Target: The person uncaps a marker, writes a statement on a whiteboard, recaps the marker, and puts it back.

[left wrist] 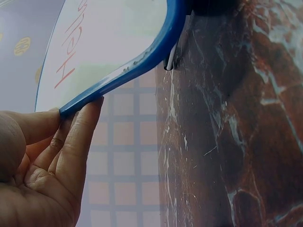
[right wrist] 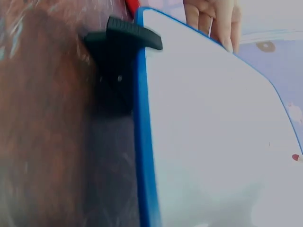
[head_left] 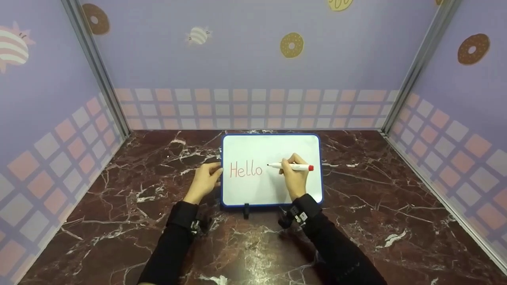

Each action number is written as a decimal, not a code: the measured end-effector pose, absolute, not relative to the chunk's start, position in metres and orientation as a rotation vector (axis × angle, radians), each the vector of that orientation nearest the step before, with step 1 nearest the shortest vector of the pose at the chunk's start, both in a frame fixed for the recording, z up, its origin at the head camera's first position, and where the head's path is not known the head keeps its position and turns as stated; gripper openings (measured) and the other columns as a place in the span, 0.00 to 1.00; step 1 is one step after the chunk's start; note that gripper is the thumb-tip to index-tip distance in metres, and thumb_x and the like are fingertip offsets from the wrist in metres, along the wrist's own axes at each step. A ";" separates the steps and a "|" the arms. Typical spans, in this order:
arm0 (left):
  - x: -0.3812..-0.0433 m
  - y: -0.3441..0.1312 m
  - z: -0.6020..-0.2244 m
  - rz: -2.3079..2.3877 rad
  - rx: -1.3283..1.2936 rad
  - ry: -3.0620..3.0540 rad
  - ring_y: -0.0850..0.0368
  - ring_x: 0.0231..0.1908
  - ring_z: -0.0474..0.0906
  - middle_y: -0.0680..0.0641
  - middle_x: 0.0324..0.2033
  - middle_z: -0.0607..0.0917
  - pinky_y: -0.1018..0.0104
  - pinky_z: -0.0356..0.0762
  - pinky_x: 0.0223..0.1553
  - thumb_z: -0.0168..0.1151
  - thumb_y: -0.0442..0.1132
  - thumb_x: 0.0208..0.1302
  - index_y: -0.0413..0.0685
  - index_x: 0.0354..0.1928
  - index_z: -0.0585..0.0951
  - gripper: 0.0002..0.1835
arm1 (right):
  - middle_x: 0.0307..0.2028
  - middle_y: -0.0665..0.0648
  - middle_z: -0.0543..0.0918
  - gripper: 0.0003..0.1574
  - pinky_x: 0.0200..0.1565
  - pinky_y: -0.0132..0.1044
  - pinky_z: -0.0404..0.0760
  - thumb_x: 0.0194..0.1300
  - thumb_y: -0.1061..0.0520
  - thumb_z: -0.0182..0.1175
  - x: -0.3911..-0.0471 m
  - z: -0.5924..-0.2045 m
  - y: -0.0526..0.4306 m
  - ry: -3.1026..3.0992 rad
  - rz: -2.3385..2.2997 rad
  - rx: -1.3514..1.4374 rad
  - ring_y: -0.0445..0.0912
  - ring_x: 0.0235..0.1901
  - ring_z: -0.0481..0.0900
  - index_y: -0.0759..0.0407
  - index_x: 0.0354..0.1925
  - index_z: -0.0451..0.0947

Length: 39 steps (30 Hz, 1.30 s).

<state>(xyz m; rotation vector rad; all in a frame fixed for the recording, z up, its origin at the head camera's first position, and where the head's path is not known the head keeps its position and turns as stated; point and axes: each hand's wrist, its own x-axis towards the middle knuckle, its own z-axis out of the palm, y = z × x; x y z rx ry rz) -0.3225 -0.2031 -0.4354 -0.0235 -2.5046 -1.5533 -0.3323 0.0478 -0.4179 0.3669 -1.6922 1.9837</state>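
A whiteboard (head_left: pixel 253 190) with a blue rim stands tilted on the table, the word "Hello" (head_left: pixel 246 169) written on it in red. My left hand (head_left: pixel 206 178) grips its left edge. In the left wrist view, the thumb of that hand (left wrist: pixel 52 165) lies at the front of the rim and the fingers behind it. My right hand (head_left: pixel 295 178) holds a white marker (head_left: pixel 299 167) with a red end, its tip pointing left, just right of the word. Whether the tip touches the board I cannot tell. Only the marker's tip (right wrist: pixel 296 157) shows in the right wrist view.
A black support clip (right wrist: pixel 132 35) holds the board's lower edge. Beneath is a dark red marbled table (head_left: pixel 150 221). Purple printed walls (head_left: pixel 245 71) with a checkered band stand at the back and both sides.
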 end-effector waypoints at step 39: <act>-0.323 -0.204 -0.435 -1.540 -0.002 -2.537 0.36 0.47 0.84 0.28 0.54 0.81 0.58 0.89 0.42 0.52 0.32 0.74 0.29 0.65 0.72 0.21 | 0.15 0.78 0.70 0.15 0.17 0.24 0.65 0.58 0.77 0.53 -0.333 -0.428 0.068 -1.791 1.937 0.366 0.43 0.13 0.72 0.80 0.18 0.61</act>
